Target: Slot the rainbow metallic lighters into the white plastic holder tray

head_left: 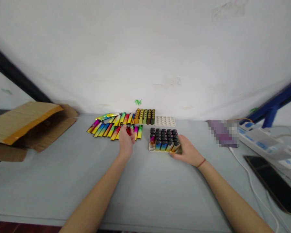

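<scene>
My left hand (126,140) is closed, its fingers round a red and dark lighter (128,130) that is mostly hidden. It is at the front of a spread of shiny rainbow-coloured lighter casings (109,127) lying on the table. My right hand (188,151) grips the right side of a white tray (152,149), thumb at the front corner. Several black-topped lighters (164,139) stand upright in this tray. At its front left corner one slot holds no lighter. Behind it stands a block of gold-topped upright pieces (145,116).
A white tray with bare slots (165,121) lies near the wall. On the left an open cardboard box (26,124) rests on its side. To the right are a power strip (262,142), a black phone (271,181), a white cable (248,178) and a blurred-out purple object (223,132).
</scene>
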Available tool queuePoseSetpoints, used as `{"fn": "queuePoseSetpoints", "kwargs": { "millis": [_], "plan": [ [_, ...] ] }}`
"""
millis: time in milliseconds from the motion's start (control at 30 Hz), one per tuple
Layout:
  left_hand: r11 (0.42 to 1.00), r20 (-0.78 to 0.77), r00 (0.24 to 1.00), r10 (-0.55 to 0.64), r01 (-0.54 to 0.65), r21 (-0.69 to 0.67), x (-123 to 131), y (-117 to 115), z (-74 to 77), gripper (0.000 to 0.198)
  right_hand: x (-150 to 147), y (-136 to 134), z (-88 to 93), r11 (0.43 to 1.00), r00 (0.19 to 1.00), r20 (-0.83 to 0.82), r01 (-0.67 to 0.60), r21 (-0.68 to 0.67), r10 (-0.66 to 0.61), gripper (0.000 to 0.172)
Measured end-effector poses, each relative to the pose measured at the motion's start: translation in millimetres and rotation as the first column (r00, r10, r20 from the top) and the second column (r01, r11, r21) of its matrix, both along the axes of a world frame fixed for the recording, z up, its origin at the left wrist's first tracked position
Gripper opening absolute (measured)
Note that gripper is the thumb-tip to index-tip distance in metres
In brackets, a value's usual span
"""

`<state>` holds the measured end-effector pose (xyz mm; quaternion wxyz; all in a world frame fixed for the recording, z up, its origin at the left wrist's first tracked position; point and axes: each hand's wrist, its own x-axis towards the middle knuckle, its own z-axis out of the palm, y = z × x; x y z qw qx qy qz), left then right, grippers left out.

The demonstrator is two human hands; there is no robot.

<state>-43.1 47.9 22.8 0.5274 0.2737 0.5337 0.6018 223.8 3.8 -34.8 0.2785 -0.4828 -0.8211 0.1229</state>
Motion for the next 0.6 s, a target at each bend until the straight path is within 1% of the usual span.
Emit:
{"fn": "queuePoseSetpoints", "kwargs": {
  "millis": [133,267,467,533,600],
  "plan": [
    [1.000,0.015,1.000,-0.009,0.009,0.019,0.3,0.1,-0.7,0.042,-0.1,0.1,0.4,1.000,1.000,-0.004,-0.004,0.005,0.004,0.071],
    [1.000,-0.001,1.000,-0.010,0.010,0.006,-1.3,1.4,0.2,0.038,0.0,0.3,-0.4,1.000,1.000,-0.005,-0.007,0.009,0.007,0.070],
    [0.999,-0.020,1.000,-0.023,0.024,0.034,-2.6,0.9,1.3,0.038,0.5,0.5,-2.4,1.000,1.000,-0.006,0.004,0.015,-0.004,0.071],
    [0.998,-0.022,0.999,-0.039,0.040,0.046,-2.0,1.4,-0.2,0.041,0.4,0.4,-1.9,1.000,1.000,-0.006,0.001,0.013,-0.001,0.071],
    [0.992,-0.030,0.995,-0.098,0.100,0.078,-1.8,2.1,-1.9,0.046,0.1,0.3,-0.9,1.000,1.000,-0.007,0.002,0.007,-0.002,0.071]
  ]
}}
